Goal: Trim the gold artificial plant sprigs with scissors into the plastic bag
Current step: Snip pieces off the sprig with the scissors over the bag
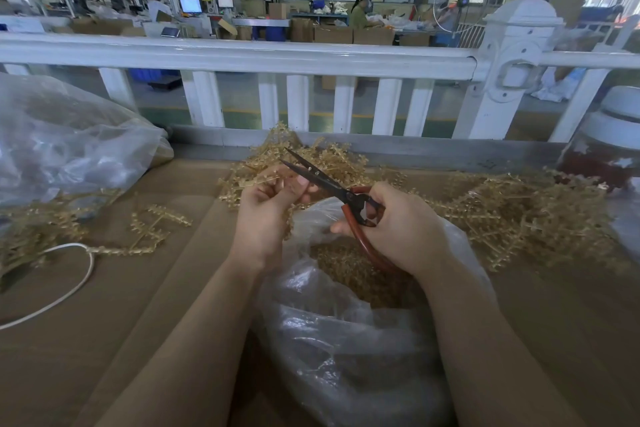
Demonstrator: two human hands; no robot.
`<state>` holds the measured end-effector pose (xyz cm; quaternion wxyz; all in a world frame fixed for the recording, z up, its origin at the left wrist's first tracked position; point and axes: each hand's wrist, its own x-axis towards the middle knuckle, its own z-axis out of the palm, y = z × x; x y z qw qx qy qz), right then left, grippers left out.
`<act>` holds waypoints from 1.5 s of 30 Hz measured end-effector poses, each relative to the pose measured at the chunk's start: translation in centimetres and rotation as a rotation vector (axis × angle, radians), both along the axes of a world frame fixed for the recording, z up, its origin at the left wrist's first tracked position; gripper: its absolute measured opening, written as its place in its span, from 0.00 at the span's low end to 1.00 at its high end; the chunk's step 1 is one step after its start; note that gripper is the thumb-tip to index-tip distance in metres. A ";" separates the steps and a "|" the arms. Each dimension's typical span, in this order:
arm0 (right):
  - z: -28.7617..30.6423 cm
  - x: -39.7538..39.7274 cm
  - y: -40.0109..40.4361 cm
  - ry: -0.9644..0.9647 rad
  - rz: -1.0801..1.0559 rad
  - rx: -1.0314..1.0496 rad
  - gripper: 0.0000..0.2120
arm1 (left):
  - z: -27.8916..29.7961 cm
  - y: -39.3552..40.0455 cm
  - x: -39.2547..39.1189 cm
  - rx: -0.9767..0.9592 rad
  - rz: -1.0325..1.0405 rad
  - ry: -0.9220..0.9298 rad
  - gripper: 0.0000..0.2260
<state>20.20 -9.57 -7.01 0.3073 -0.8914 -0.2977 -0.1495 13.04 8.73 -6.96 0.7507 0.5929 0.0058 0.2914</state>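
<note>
**Sprig held up to open scissor blades above the bag**

The left hand [268,208] pinches a gold sprig [258,180] between curled fingers and thumb, holding it just above the mouth of the plastic bag [346,329]. Just right of it, the right hand [398,229] grips the scissors [332,187] by their red handles, fingers curled through and round the loops. The dark blades stand apart and point up and away from that hand, past the left fingertips, with the sprig close beside the lower blade; whether they touch cannot be told.

The clear bag lies crumpled between and below both forearms, its opening under the hands, with a heap of gold trimmings [349,274] inside.

Beyond the hands, a loose pile of gold sprigs [512,215] spreads from behind the blades out to the right of the right hand. To the left of the left hand, more sprigs [152,229] lie on the brown worktop [138,322], beside a white cable [69,284] and a second clear bag [69,142]. A white railing [242,55] runs across behind the worktop.
</note>
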 end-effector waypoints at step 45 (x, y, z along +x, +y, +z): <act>0.7 -0.1 -0.7 0.016 0.083 -0.075 0.32 | 1.0 0.9 -0.8 0.245 -0.139 0.048 0.05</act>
